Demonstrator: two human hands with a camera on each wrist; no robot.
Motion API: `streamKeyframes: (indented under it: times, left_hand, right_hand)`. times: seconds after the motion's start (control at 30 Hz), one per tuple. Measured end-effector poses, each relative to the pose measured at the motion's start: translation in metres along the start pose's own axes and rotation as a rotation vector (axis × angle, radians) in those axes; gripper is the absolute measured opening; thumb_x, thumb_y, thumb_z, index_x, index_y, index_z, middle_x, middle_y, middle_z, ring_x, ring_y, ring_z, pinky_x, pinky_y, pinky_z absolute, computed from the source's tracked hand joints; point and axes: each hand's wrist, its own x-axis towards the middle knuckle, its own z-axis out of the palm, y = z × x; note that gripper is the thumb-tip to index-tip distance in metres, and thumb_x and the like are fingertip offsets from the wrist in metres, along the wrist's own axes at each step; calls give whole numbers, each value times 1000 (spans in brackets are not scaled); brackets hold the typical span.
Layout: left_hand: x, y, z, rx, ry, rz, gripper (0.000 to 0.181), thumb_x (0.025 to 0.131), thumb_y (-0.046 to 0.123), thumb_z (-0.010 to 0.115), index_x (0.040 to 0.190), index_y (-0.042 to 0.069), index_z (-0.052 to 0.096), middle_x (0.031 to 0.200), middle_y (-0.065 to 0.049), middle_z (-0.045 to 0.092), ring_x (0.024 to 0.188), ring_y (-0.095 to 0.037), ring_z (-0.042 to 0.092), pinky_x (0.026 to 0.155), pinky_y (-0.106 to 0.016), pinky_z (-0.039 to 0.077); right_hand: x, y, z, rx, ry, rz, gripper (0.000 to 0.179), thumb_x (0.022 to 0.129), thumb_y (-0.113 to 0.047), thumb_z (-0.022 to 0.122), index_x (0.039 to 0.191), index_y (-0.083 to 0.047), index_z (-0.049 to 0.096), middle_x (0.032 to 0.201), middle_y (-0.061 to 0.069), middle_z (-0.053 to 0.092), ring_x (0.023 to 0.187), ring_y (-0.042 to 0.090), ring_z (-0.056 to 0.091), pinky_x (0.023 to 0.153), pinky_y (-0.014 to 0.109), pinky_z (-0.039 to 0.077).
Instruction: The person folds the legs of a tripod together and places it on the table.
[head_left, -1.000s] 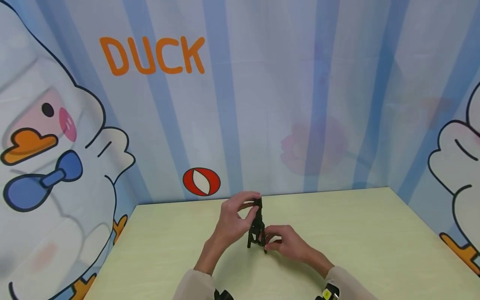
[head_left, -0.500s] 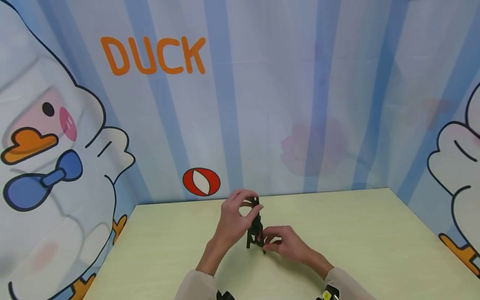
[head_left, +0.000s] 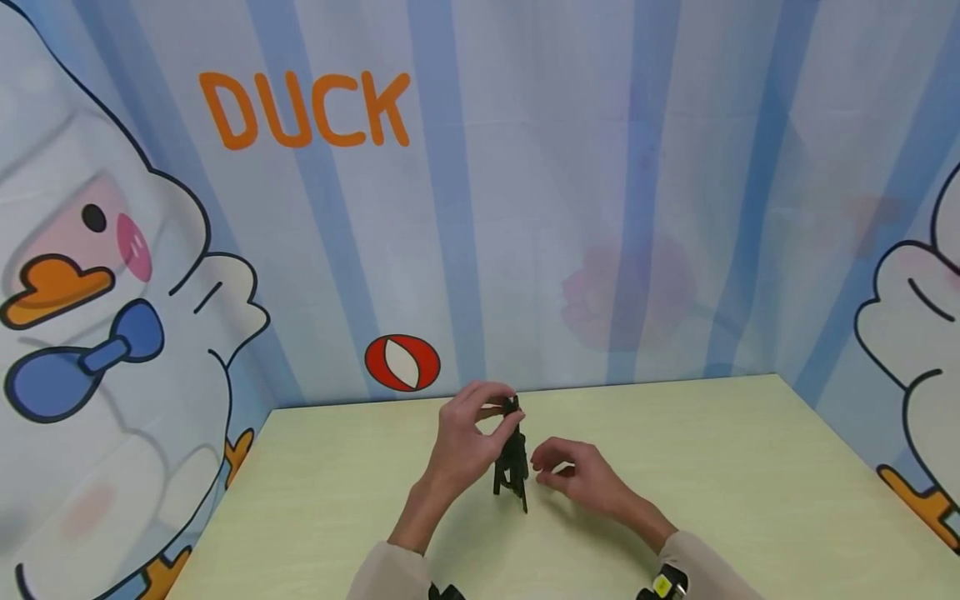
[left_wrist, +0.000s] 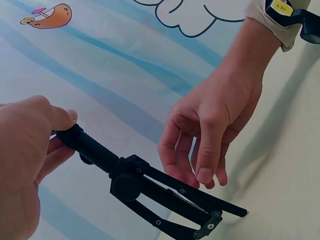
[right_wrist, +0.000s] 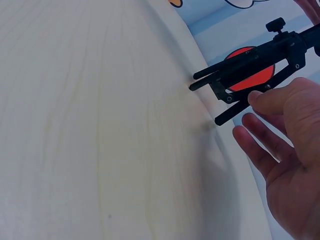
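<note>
A small black tripod (head_left: 513,458) stands mid-table in the head view, its legs folded partway together and pointing down. Its top end is pinched between the thumb and fingers of my left hand (head_left: 463,433). In the left wrist view the tube, a round knob (left_wrist: 126,187) and the hinged legs show. Just right of the legs, my right hand (head_left: 585,477) hovers with loosely bent fingers and nothing in its grasp. From the right wrist, its thumb (right_wrist: 267,101) overlaps the lower leg brace.
The pale wooden table (head_left: 697,483) spreads out on all sides of the hands. Behind it hangs a blue-striped curtain (head_left: 525,208) with duck drawings and a red ball print (head_left: 427,363). A small device (head_left: 663,583) is strapped at the right wrist.
My right hand has drawn away from the tripod leg, slightly up and to the right. The left hand keeps its pinch on the top, almost unmoved.
</note>
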Motion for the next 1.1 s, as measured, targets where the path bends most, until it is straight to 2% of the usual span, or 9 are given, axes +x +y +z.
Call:
streamKeyframes:
  times: [0.17, 0.27, 0.37, 0.57, 0.7, 0.83, 0.93, 1.1]
  left_hand:
    - [-1, -2, -1, -75, -24, 6, 27, 88, -3, 80, 113, 3, 71, 109, -8, 69, 99, -23, 73, 83, -39, 63]
    - [-1, -2, -2, -95, -46, 7, 29, 89, -4, 79, 115, 3, 71, 112, -8, 71, 102, -24, 73, 85, -36, 63]
    - [-1, -2, -4, -115, -67, 7, 31, 89, -6, 78, 118, 3, 71, 114, -9, 72, 104, -24, 73, 87, -35, 62]
    - [1, -2, -6, -138, -104, -9, 34, 91, -13, 72, 121, 2, 70, 121, -10, 72, 109, -25, 72, 92, -33, 60]
    - [1, -1, -7, -134, -129, -40, 33, 93, -14, 69, 121, 3, 70, 125, -9, 72, 113, -23, 71, 94, -31, 59]
    - [1, -1, -7, -116, -143, -55, 33, 94, -14, 67, 121, 4, 69, 128, -7, 71, 113, -22, 71, 95, -30, 58]
    - [0, -2, -6, -106, -146, -50, 34, 94, -15, 66, 121, 5, 69, 128, -7, 71, 113, -22, 71, 95, -30, 58]
    - [0, -2, -7, -104, -145, -40, 35, 93, -16, 66, 121, 5, 69, 128, -6, 71, 113, -21, 70, 95, -29, 58]
  right_hand:
    - [0, 1, -1, 24, 19, 10, 23, 95, 4, 71, 116, -4, 67, 111, 17, 69, 99, 32, 70, 84, 36, 62]
    - [0, 2, -1, 52, -12, 7, 24, 97, 5, 67, 120, -3, 68, 116, 17, 69, 106, 33, 68, 92, 37, 60]
    - [2, 3, -2, 91, -52, 17, 23, 99, 6, 63, 120, -1, 70, 116, 16, 70, 109, 28, 68, 96, 34, 58]
    - [3, 3, -4, 141, -135, 37, 24, 98, 10, 58, 117, 4, 71, 111, 20, 72, 105, 24, 69, 91, 32, 59]
    - [1, 2, -5, 144, -183, 39, 22, 97, 9, 60, 118, 7, 69, 111, 22, 71, 104, 26, 70, 90, 33, 60]
    - [-1, 1, -4, 141, -224, 33, 23, 97, 6, 64, 119, 4, 69, 114, 19, 72, 103, 28, 72, 89, 32, 60]
    - [-2, 0, -4, 132, -239, 24, 23, 96, 4, 68, 119, 0, 70, 113, 15, 73, 100, 28, 73, 88, 31, 60]
    - [-2, -1, -1, 120, -229, -9, 23, 95, 4, 71, 117, -2, 70, 110, 14, 73, 97, 27, 73, 88, 34, 61]
